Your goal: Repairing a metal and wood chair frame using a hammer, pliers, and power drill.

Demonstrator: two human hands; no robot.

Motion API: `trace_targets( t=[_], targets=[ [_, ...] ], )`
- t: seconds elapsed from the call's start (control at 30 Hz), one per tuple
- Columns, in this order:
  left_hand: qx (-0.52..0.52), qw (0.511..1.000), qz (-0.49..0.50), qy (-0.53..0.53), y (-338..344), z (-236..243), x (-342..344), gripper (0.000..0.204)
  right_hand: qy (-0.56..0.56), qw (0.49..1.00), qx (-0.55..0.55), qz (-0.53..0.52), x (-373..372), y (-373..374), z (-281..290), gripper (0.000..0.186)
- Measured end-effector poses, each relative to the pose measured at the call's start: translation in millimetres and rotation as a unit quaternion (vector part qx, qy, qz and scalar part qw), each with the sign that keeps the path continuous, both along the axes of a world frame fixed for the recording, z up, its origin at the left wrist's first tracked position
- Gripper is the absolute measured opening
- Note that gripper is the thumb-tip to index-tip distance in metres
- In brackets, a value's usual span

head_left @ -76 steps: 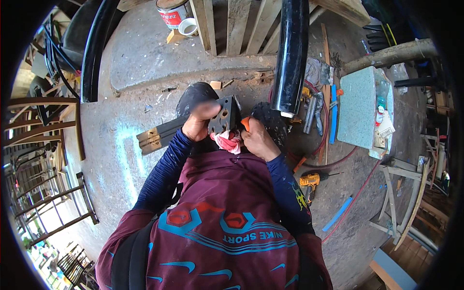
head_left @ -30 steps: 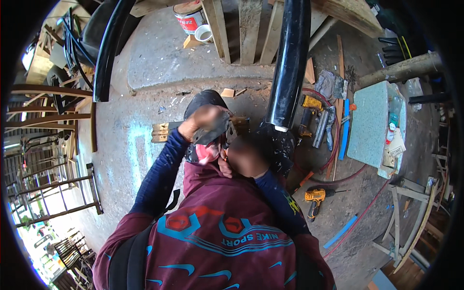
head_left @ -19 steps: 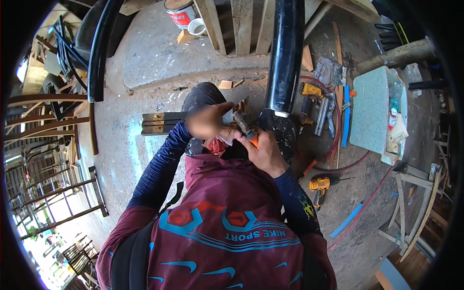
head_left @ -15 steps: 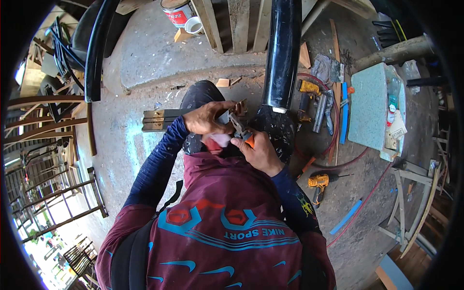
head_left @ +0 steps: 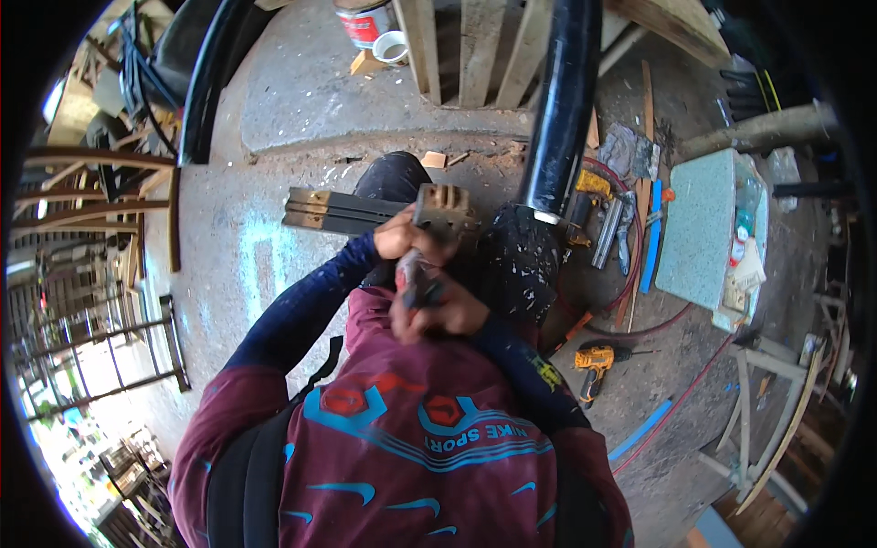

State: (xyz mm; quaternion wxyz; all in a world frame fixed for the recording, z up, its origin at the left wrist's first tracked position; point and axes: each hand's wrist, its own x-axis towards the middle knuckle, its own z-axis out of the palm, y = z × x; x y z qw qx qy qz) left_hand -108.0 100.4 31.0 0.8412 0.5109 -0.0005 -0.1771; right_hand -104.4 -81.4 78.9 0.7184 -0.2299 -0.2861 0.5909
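Note:
A long dark grey grooved piece (head_left: 338,212) with brown, wood-like patches lies across my lap. Its squarish brown end block (head_left: 444,203) faces up beyond my fingers. My left hand (head_left: 400,234) is closed around the piece near that block. Close to my belly, my right hand (head_left: 443,315) is wrapped round pliers (head_left: 418,279) with reddish-orange on the handles. Motion smears the pliers and right fingers, so I cannot tell whether the jaws touch anything.
A shiny black tube (head_left: 559,119) leans toward my right knee. To the right lie a yellow drill (head_left: 596,365), another yellow power tool (head_left: 592,187), a red hose (head_left: 671,315) and a pale green box (head_left: 699,228). A paint can (head_left: 363,23) stands ahead.
The pliers and my right hand have come back and left, toward my belly. The brown end block now shows more plainly, turned upward. The whole view has shifted slightly.

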Motion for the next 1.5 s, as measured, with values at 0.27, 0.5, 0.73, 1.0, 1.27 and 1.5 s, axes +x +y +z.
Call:
trace_targets(
  t=[0.27, 0.5, 0.73, 1.0, 1.27, 1.5],
  targets=[
    [-0.054, 0.995, 0.083, 0.032, 6, -24, 16, 0.039, -0.209, 0.941, -0.161, -0.214, 22, -21, 24, 0.027],
    [-0.122, 0.983, 0.134, 0.031, 0, -8, 13, 0.045, -0.13, 0.79, -0.343, -0.491, 34, -179, -44, 0.026],
    [-0.257, 0.96, 0.106, 0.035, 6, -8, 24, 0.042, 0.02, 0.575, -0.756, -0.312, -45, -318, -114, 0.033],
    [-0.313, 0.916, 0.248, 0.042, 20, -8, 20, 0.032, -0.666, 0.481, -0.339, -0.459, 72, -88, -6, 0.031],
    [-0.014, 0.939, 0.342, -0.027, 80, -30, -59, 0.056, -0.756, 0.564, -0.275, -0.185, 54, 42, -61, 0.079],
    [-0.235, 0.958, 0.162, -0.022, 5, 113, -63, 0.05, -0.684, 0.564, -0.405, -0.223, 97, -37, -19, 0.07]
  ],
)
